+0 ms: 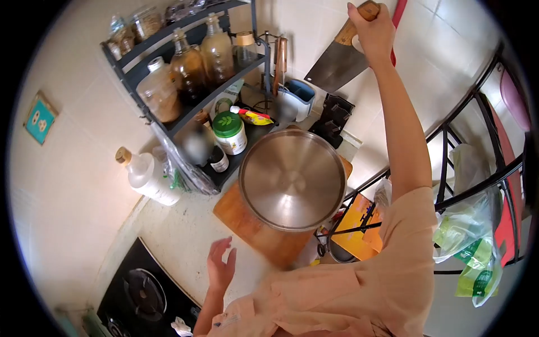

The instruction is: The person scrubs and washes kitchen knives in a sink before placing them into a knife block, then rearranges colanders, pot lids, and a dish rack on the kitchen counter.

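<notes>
My right hand [375, 35] is raised high by the tiled wall, its fingers closed round the wooden handle of a cleaver [337, 64]. The broad grey blade points down and to the left. Right behind that hand runs a red strip [399, 14], partly hidden. My left hand [220, 264] hovers low over the counter with nothing in it, thumb and fingers apart. Closest to it is a wooden cutting board [261, 238]. On the board stands a wide stainless steel basin [293, 180] that covers much of it.
A dark rack [193, 109] with bottles and jars stands at the back left, a green-lidded tub [229, 132] on its lowest level. A black gas stove [143, 292] lies at the lower left. At right is a black metal shelf [477, 180] with plastic bags [469, 224].
</notes>
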